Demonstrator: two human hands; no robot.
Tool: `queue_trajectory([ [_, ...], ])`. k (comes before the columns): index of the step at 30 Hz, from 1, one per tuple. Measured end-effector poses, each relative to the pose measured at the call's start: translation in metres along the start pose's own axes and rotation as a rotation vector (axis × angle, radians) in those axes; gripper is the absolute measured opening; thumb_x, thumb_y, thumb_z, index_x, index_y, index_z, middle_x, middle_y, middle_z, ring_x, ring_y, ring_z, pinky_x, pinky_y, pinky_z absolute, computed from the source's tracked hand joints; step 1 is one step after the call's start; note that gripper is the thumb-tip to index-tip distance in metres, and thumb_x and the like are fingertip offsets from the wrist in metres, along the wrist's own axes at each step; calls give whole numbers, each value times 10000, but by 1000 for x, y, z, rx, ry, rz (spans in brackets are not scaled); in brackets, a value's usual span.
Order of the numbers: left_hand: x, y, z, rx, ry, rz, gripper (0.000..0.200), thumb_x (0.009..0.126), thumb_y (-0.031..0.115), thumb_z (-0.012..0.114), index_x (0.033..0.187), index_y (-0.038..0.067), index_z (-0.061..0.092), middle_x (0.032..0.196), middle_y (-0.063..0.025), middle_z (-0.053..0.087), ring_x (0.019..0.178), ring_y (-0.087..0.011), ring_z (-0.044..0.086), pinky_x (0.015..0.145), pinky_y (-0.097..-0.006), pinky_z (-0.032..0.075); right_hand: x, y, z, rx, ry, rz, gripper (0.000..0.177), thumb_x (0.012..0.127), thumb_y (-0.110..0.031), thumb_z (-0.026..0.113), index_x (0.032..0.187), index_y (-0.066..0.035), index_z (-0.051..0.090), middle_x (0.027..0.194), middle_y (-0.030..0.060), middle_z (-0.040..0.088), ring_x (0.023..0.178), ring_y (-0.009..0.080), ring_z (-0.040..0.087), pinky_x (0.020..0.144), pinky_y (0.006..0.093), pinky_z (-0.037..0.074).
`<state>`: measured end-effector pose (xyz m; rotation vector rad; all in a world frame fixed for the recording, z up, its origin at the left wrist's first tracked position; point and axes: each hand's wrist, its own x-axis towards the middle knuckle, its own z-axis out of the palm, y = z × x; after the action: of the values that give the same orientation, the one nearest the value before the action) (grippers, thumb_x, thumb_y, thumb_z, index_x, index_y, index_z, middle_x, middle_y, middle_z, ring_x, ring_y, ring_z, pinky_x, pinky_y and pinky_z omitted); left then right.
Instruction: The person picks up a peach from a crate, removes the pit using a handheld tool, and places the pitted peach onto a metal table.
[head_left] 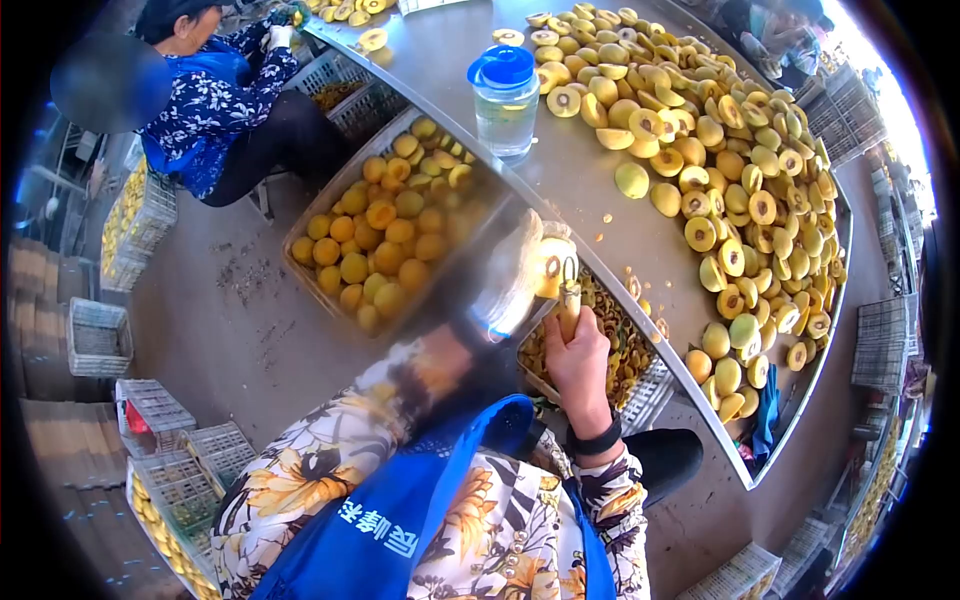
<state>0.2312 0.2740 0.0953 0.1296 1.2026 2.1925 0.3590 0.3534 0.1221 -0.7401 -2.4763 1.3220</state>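
An orange-flowered white top shows around a white-lettered blue apron at bottom centre, with a blurred pale glove on the left hand and a black wristband right of centre.

The left arm slants forward and to the right, and the left hand looks blurry. The right hand is close by, curled up snug. The right arm points forward too.
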Motion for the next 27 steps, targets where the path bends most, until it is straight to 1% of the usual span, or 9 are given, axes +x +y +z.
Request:
queue_trajectory([
  [1, 1, 3, -1, 4, 13, -11, 512, 995, 403, 316, 981, -16, 610, 880, -110, 643, 735, -138, 586, 700, -254, 494, 0, 1, 2, -4, -10, -12, 233, 844, -178, 631, 808, 7, 493, 631, 227, 563, 587, 393, 583, 518, 405, 451],
  [3, -6, 2, 12, 240, 69, 249, 524, 997, 402, 308, 967, -20, 617, 874, -110, 645, 746, -128, 586, 703, -250, 491, 1, 2, 6, -8, -27, -36, 234, 849, -173, 625, 805, 6, 482, 631, 233, 557, 591, 409, 573, 518, 408, 449],
  [9, -9, 10, 14, 257, 30, 220, 542, 998, 407, 300, 971, -35, 613, 840, -86, 645, 725, -112, 591, 659, -226, 485, 3, -10, 5, -134, -113, -56, 178, 837, -94, 589, 848, 9, 444, 666, 261, 570, 663, 443, 578, 541, 472, 453],
  [12, -9, 24, 17, 325, -19, 57, 564, 974, 457, 350, 963, -39, 617, 801, -87, 634, 664, -108, 584, 617, -217, 478, 1, -12, 1, -142, -167, -82, 170, 818, -60, 581, 863, 18, 437, 668, 261, 570, 667, 446, 575, 559, 478, 459],
  [15, 5, 42, 13, 203, -165, -251, 599, 932, 517, 414, 922, -42, 629, 746, -80, 619, 615, -105, 571, 576, -211, 465, 1, -18, -6, -150, -224, -75, 164, 807, -42, 573, 877, 25, 441, 685, 267, 569, 687, 450, 570, 586, 480, 462],
  [18, 22, 40, 4, 391, -260, -327, 582, 907, 528, 462, 829, -20, 642, 691, -58, 602, 590, -100, 559, 539, -202, 445, 3, -19, -6, -225, -238, -105, 145, 800, -35, 569, 867, 23, 455, 703, 276, 566, 717, 456, 566, 604, 475, 459],
  [20, 27, 42, 7, 458, -301, -390, 526, 920, 483, 473, 808, -4, 637, 688, -52, 601, 589, -90, 555, 543, -201, 436, 7, -21, -9, -135, -261, -49, 142, 800, -43, 571, 867, 23, 465, 702, 276, 567, 719, 460, 565, 605, 468, 460],
  [24, 11, 31, 23, 163, -126, -161, 349, 908, 336, 581, 833, -4, 606, 682, -28, 558, 573, -86, 496, 527, -215, 388, 5, -17, -1, -90, -160, 34, 144, 807, -62, 574, 876, 27, 484, 725, 277, 576, 741, 463, 571, 622, 452, 468],
  [27, -1, 7, 22, 363, -56, 124, 404, 932, 380, 512, 866, 0, 632, 713, -30, 610, 617, -69, 549, 558, -198, 425, 0, 0, 11, 13, -105, 82, 153, 816, -71, 571, 892, 31, 488, 761, 284, 585, 765, 464, 577, 640, 450, 474],
])
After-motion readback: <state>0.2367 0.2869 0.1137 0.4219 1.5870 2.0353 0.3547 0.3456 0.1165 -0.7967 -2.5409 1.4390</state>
